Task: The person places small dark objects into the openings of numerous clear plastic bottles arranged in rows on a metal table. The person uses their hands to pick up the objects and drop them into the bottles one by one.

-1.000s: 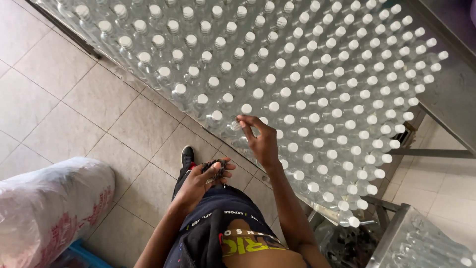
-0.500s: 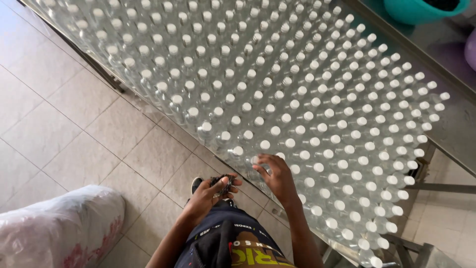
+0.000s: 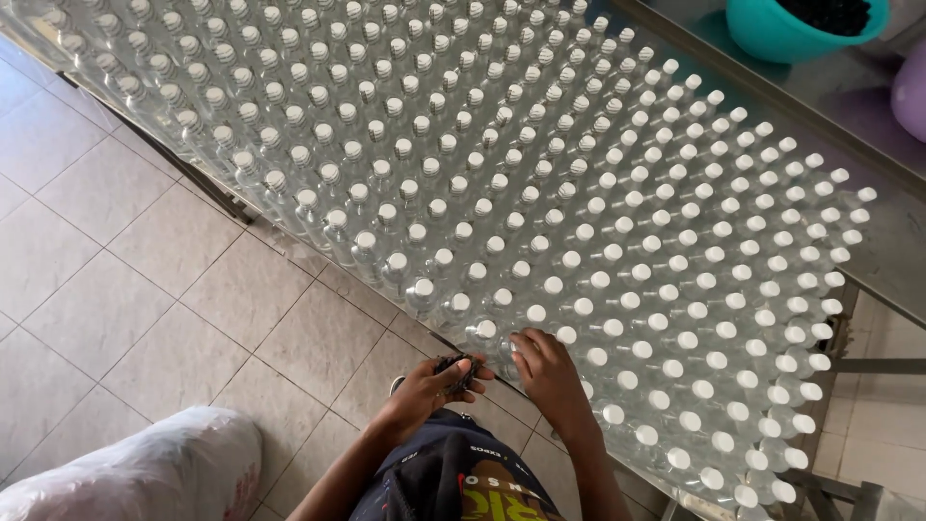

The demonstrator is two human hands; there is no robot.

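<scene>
Close by, the right hand [image 3: 548,371] rests on the bottles [image 3: 540,193] at the bench [image 3: 873,217] edge, fingers spread over a white cap [image 3: 536,314]. At its 9 o'clock, the left hand [image 3: 434,386] curls its fingers tight around small dark pieces [image 3: 455,365]. Teal bowl [image 3: 786,34] at 1 o'clock; white sack [image 3: 145,473] at 8 o'clock on the floor [image 3: 116,289].

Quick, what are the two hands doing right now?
Left hand: closed around a bunch of small dark pieces; what they are cannot be told.
Right hand: open, fingers resting on the white-capped clear bottles at the table's near edge.
</scene>
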